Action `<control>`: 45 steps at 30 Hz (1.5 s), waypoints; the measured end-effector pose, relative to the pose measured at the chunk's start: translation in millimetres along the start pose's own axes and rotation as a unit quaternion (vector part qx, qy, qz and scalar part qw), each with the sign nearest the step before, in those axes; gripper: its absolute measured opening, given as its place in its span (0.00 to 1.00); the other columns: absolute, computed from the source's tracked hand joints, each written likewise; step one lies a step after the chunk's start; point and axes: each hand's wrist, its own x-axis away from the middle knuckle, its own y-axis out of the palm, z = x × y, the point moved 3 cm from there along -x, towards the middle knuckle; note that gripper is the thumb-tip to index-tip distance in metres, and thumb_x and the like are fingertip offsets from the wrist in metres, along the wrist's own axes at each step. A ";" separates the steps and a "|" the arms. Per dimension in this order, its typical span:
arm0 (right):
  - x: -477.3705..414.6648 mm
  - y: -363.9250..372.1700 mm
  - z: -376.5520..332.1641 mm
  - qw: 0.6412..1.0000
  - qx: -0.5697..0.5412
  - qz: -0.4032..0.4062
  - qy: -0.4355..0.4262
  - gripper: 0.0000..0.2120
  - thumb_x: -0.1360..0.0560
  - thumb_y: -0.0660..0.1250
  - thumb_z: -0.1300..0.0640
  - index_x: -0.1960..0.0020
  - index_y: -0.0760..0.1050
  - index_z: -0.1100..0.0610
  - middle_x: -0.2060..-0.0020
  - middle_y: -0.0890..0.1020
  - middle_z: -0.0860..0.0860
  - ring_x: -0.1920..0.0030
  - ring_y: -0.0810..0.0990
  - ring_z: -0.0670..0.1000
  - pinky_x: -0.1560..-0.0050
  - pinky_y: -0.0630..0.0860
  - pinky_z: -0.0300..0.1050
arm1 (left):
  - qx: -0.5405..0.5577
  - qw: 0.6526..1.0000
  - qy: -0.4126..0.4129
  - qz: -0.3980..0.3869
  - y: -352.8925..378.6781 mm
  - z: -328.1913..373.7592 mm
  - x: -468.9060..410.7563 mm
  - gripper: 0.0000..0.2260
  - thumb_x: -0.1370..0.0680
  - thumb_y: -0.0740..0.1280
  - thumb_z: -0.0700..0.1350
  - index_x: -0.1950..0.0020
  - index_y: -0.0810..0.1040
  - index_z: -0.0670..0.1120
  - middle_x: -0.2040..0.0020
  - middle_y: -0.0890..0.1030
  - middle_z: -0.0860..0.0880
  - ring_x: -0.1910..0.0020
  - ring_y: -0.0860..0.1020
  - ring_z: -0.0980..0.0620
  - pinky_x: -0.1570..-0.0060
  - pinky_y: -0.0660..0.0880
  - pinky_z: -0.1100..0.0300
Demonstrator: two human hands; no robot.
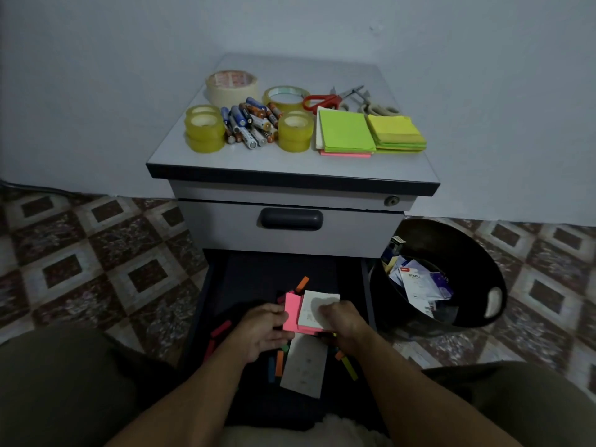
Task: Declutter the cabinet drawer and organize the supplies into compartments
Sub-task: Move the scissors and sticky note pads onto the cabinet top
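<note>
The dark lower drawer (213, 285) of the grey cabinet is pulled open below me. Over it, my left hand (263, 330) and my right hand (342, 322) together hold a stack of sticky-note pads: a pink pad (292, 312) with a white pad (317, 306) on top. My left fingers grip the pink pad's left edge, and my right thumb presses on the white pad. A white paper pad (304, 366) lies in the drawer beneath my hands. Small coloured sticky tabs (279, 362) lie scattered around it.
On the cabinet top (290, 162) stand tape rolls (204, 132), a heap of batteries (250, 124), red scissors (322, 100), and green and yellow note pads (348, 130). The upper drawer (292, 219) is closed. A black bin (451, 272) with paper scraps stands at right on the tiled floor.
</note>
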 end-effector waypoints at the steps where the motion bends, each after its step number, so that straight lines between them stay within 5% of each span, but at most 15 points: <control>1: 3.7 0.7 0.2 1.000 0.011 -0.002 0.003 0.13 0.22 0.63 0.63 0.38 0.73 0.64 0.49 0.80 0.61 0.54 0.82 0.59 0.62 0.80 0.49 | -0.003 1.000 0.001 -0.007 0.9 0.3 2.4 0.10 0.19 0.67 0.40 0.39 0.78 0.45 0.51 0.86 0.44 0.51 0.85 0.45 0.51 0.81 0.52; 3: 12.1 3.2 0.2 0.999 0.039 -0.025 0.012 0.11 0.23 0.61 0.67 0.41 0.74 0.65 0.55 0.80 0.60 0.60 0.80 0.57 0.67 0.75 0.44 | -0.005 1.000 -0.001 -0.029 4.5 1.0 7.1 0.09 0.19 0.67 0.39 0.39 0.78 0.45 0.50 0.86 0.44 0.52 0.85 0.44 0.53 0.82 0.53; 7: 17.2 3.0 5.6 0.997 0.065 -0.035 0.032 0.17 0.26 0.60 0.68 0.37 0.73 0.65 0.50 0.81 0.63 0.55 0.81 0.60 0.64 0.76 0.47 | -0.083 0.996 -0.006 0.014 10.9 0.9 12.0 0.07 0.19 0.64 0.40 0.42 0.79 0.44 0.48 0.84 0.43 0.57 0.85 0.46 0.60 0.82 0.56; 11: 23.7 -4.1 7.4 0.996 0.075 -0.014 0.042 0.14 0.23 0.60 0.66 0.38 0.72 0.62 0.49 0.78 0.61 0.49 0.79 0.62 0.48 0.80 0.61 | -0.291 0.951 -0.003 0.104 8.3 -6.3 9.4 0.09 0.24 0.63 0.39 0.51 0.82 0.38 0.58 0.85 0.40 0.62 0.85 0.44 0.60 0.82 0.55; 14: 17.9 -0.8 17.9 0.987 0.160 0.004 0.024 0.17 0.20 0.60 0.60 0.32 0.73 0.63 0.45 0.79 0.56 0.39 0.78 0.59 0.36 0.75 0.54 | -0.348 0.931 -0.003 0.112 10.9 -15.4 11.0 0.09 0.26 0.63 0.41 0.54 0.81 0.39 0.60 0.85 0.41 0.61 0.85 0.44 0.56 0.84 0.50; 18: 15.0 3.9 30.3 0.981 0.185 0.054 0.032 0.20 0.20 0.58 0.53 0.33 0.74 0.61 0.35 0.77 0.58 0.36 0.76 0.59 0.34 0.73 0.52 | -0.311 0.944 -0.012 0.106 15.3 -19.4 11.5 0.07 0.24 0.64 0.44 0.53 0.80 0.41 0.59 0.85 0.41 0.60 0.85 0.45 0.56 0.84 0.49; 22: 26.2 -0.1 27.7 0.989 0.100 0.086 0.070 0.15 0.20 0.60 0.55 0.38 0.75 0.60 0.41 0.78 0.59 0.43 0.78 0.60 0.44 0.78 0.54 | -0.253 0.964 -0.032 0.081 13.4 -19.2 15.4 0.03 0.22 0.63 0.36 0.50 0.75 0.39 0.62 0.79 0.44 0.69 0.78 0.51 0.67 0.77 0.60; 26: 33.6 -4.8 26.9 0.997 -0.008 0.051 0.057 0.06 0.23 0.60 0.59 0.50 0.74 0.59 0.52 0.78 0.60 0.55 0.79 0.61 0.56 0.81 0.58 | -0.250 0.966 -0.020 0.069 6.6 -17.8 19.7 0.01 0.23 0.68 0.38 0.54 0.76 0.42 0.62 0.77 0.46 0.67 0.75 0.52 0.70 0.72 0.61; 29: 41.8 -4.3 21.0 0.996 -0.075 0.006 0.055 0.10 0.25 0.59 0.63 0.45 0.72 0.60 0.51 0.78 0.61 0.54 0.79 0.62 0.64 0.77 0.51 | -0.211 0.975 -0.024 0.070 2.0 -14.4 21.7 0.02 0.23 0.68 0.40 0.52 0.79 0.42 0.62 0.77 0.47 0.67 0.73 0.52 0.69 0.69 0.62; 34: 51.2 0.6 2.4 0.992 -0.121 -0.032 0.029 0.08 0.25 0.59 0.64 0.48 0.74 0.59 0.52 0.81 0.61 0.53 0.80 0.62 0.61 0.76 0.51 | -0.069 0.996 -0.030 0.049 -4.5 -4.1 28.8 0.08 0.22 0.66 0.39 0.45 0.81 0.45 0.52 0.86 0.45 0.52 0.83 0.46 0.58 0.77 0.55; 38: 57.8 -2.1 -4.7 0.992 -0.114 -0.046 -0.002 0.08 0.24 0.60 0.64 0.48 0.75 0.60 0.54 0.82 0.59 0.54 0.81 0.59 0.60 0.76 0.51 | -0.030 0.999 -0.016 0.029 -7.5 9.2 31.2 0.09 0.22 0.65 0.35 0.44 0.81 0.39 0.52 0.86 0.41 0.51 0.84 0.42 0.57 0.81 0.51; 42: 62.6 0.2 -10.6 0.995 -0.091 -0.046 -0.024 0.06 0.23 0.60 0.65 0.49 0.75 0.60 0.57 0.81 0.58 0.58 0.80 0.57 0.62 0.76 0.49 | -0.030 0.999 0.009 0.033 -6.7 21.0 37.7 0.08 0.20 0.65 0.39 0.44 0.81 0.42 0.49 0.85 0.41 0.49 0.83 0.41 0.51 0.81 0.47; 45: 63.2 4.2 -13.7 0.996 -0.076 -0.043 -0.036 0.08 0.23 0.61 0.64 0.46 0.76 0.60 0.53 0.83 0.58 0.53 0.82 0.58 0.60 0.79 0.50 | -0.056 0.996 0.044 0.055 -6.1 28.6 46.3 0.08 0.19 0.63 0.38 0.45 0.81 0.45 0.50 0.84 0.43 0.50 0.83 0.43 0.56 0.81 0.50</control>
